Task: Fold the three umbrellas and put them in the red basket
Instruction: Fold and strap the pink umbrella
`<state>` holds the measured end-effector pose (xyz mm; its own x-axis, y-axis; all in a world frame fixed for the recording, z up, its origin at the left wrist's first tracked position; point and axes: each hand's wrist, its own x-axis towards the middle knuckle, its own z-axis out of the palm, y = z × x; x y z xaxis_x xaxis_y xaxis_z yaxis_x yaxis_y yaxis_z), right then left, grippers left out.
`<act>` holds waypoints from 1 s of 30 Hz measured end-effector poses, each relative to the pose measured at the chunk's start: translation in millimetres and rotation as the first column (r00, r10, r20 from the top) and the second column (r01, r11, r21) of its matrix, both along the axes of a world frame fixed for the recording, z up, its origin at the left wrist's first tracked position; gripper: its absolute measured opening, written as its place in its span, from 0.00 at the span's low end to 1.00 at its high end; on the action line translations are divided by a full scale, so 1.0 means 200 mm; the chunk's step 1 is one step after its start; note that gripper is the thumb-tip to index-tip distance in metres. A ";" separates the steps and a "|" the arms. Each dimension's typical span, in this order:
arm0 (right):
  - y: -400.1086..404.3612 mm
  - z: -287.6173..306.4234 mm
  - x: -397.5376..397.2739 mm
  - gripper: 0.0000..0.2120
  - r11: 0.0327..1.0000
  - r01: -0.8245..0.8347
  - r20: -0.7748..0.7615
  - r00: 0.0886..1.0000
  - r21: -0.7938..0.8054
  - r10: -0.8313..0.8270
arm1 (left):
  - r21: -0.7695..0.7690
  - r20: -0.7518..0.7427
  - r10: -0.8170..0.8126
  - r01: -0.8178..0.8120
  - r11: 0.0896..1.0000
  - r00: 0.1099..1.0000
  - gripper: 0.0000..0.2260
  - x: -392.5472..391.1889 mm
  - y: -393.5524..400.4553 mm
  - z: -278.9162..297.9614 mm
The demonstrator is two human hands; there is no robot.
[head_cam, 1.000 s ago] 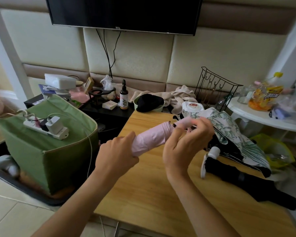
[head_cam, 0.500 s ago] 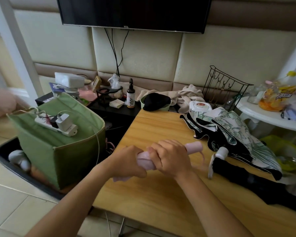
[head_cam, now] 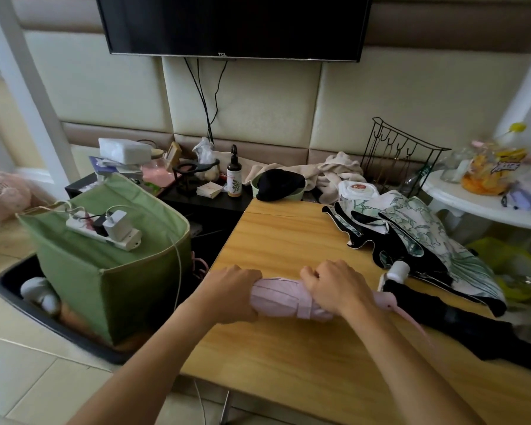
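Wooden table [head_cam: 288,240] beneath a wall-mounted television [head_cam: 236,24]: my left hand [head_cam: 230,294] and my right hand [head_cam: 334,286] both curl tightly around the rolled pink umbrella [head_cam: 281,299], which lies across the near part of the tabletop with its handle end poking out past my right wrist. Just beside it to the right lies the black umbrella [head_cam: 460,320], with the leaf-print umbrella [head_cam: 417,231] spread loosely behind; a green fabric bin [head_cam: 105,271] stands off the table's left edge.

Rolled pink umbrella [head_cam: 284,299] lies crosswise on the wooden surface [head_cam: 288,240]; folded black umbrella [head_cam: 460,320] and loose leaf-print umbrella [head_cam: 417,228] lie right.
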<state>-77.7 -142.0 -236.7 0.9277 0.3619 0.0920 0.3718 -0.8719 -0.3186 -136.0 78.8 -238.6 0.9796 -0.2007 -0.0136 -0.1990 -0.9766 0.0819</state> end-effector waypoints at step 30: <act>-1.12 -0.12 -0.30 0.50 0.993 0.051 0.097 0.994 -0.104 -0.040 | -0.332 0.468 -0.312 0.491 0.805 0.827 0.24 0.09 -1.10 -0.35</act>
<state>-136.9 -365.0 -261.6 0.9323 0.3320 0.1436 0.3551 -0.9157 -0.1883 -117.0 -141.1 -308.1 0.7150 -0.4737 0.5141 -0.6668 -0.6831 0.2979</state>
